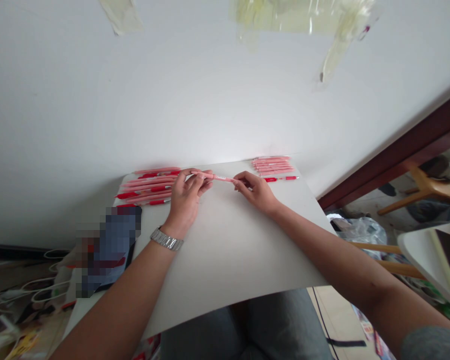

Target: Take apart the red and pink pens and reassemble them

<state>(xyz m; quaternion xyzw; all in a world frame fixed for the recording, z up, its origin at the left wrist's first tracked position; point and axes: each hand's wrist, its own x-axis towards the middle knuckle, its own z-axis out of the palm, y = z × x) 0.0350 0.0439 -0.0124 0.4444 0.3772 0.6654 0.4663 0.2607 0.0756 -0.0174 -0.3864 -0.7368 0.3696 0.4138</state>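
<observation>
My left hand (187,196), with a metal watch on its wrist, and my right hand (255,191) hold one pink pen (217,177) between them above a white board (228,250). The left fingers wrap round the pen's left end. The right fingertips pinch its right end. A heap of pink and red pens (150,189) lies just left of my left hand. A smaller stack of pink pens (273,165) lies at the board's far right, with a single red pen (281,178) beside it, close to my right hand.
The board rests over my lap against a white wall (210,100). A blurred-out object (108,250) lies on the board's left part. Cables and clutter sit on the floor at left; wooden furniture (423,190) and a white table (435,260) stand at right.
</observation>
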